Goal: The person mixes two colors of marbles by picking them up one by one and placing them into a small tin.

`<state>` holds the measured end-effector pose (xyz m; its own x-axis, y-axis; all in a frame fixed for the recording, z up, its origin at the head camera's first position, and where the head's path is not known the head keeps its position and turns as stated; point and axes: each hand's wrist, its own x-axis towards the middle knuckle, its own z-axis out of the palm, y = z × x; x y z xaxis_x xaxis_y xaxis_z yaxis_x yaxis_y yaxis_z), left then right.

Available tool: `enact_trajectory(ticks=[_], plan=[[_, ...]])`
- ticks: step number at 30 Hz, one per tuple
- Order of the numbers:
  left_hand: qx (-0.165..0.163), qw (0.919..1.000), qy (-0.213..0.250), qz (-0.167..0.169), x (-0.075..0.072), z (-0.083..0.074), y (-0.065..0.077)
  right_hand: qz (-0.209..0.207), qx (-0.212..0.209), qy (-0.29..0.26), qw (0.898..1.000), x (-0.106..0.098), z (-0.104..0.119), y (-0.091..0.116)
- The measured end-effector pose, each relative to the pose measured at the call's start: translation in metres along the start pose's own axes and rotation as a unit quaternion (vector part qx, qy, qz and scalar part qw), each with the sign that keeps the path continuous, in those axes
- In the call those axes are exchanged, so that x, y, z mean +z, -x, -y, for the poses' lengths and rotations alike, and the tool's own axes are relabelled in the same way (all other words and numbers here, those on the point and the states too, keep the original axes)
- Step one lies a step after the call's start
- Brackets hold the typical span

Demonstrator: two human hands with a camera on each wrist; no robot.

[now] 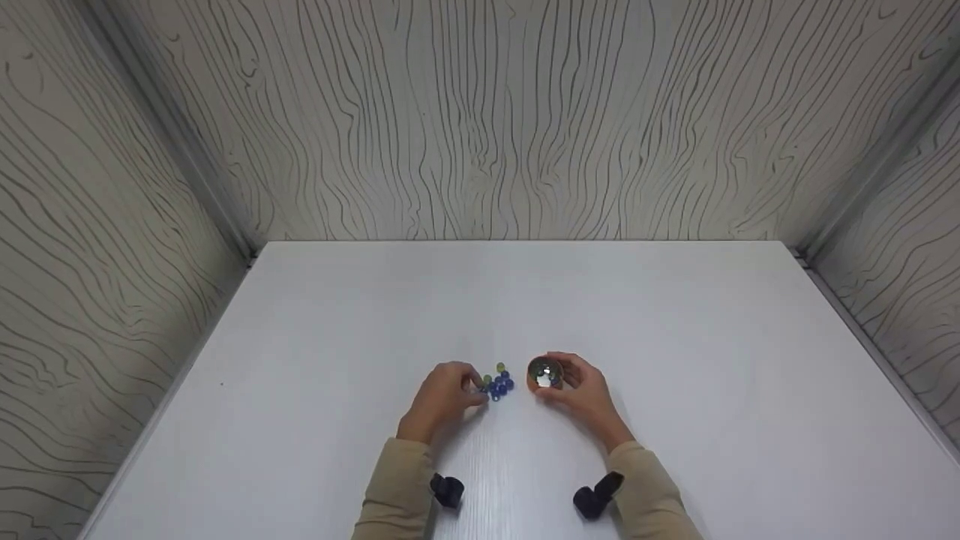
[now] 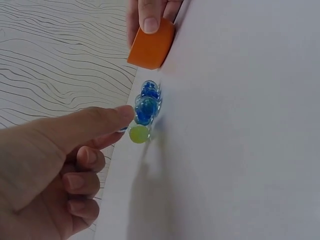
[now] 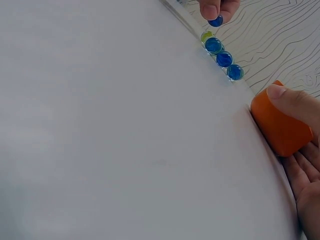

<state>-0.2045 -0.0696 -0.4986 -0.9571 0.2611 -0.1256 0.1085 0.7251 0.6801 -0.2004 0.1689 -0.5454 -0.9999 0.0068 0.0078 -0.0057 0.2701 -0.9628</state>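
Note:
Between thumb and fingertip, my left hand [image 1: 448, 394] pinches a blue glass marble [image 3: 215, 21], mostly covered by the fingers in the left wrist view. Right beside it a cluster of blue marbles [image 1: 502, 384] sits on the white table, with a few yellow-green marbles [image 2: 139, 133] among them. My right hand [image 1: 589, 390] grips a small orange cup [image 3: 280, 122] by its side, thumb near the rim and fingers round the far side. From above, the cup's inside looks shiny and silvery. The cup stands on the table just right of the marbles.
The white table [image 1: 525, 300] runs back to a wood-grain patterned wall [image 1: 480, 120], with similar panels at both sides. Black wrist cameras [image 1: 448, 491] are strapped over the beige sleeves [image 1: 394, 487].

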Motion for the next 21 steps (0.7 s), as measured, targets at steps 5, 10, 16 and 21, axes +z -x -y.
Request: enact_trajectory(ticks=[5,10,16,21], plan=[[0.01,1.0,0.001,0.0,0.0,-0.003,-0.002,0.002,-0.002,-0.001,1.0,0.0,0.0,0.0],[0.035,0.9993,-0.005,-0.008,-0.002,-0.005,-0.004,0.005,0.001,0.0,1.0,-0.001,0.0,0.0],[0.038,0.9992,-0.007,-0.005,-0.002,-0.009,-0.005,0.005,0.006,0.008,1.0,-0.001,0.0,0.001],[0.037,0.9993,-0.009,-0.002,-0.002,-0.013,-0.005,0.003,0.001,0.006,1.0,-0.001,0.001,0.001]])
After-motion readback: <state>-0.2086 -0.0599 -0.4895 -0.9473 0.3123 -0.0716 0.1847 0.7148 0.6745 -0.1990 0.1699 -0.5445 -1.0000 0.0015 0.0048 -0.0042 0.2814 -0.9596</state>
